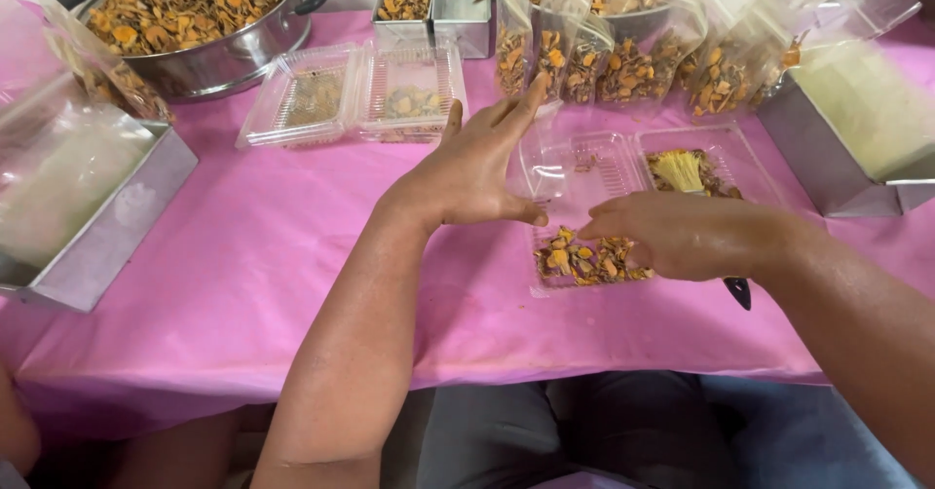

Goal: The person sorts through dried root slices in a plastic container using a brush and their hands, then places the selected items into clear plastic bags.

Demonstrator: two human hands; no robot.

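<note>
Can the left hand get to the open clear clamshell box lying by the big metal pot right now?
Probably yes. The left hand is raised with fingers spread over the pink tablecloth, and the open clamshell box lies just beyond it, toward the metal pot. Only bare cloth shows between hand and box.

Both hands at herb-filled bag

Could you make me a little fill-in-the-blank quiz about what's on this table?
1. The table is covered by a cloth of the colour ____.
2. The right hand rests on a clear bag filled with dried ____ slices.
3. The left hand is held with its fingers ____.
4. The big metal pot stands at the table's far ____ corner.

Missing words: pink; orange; spread; left
</note>
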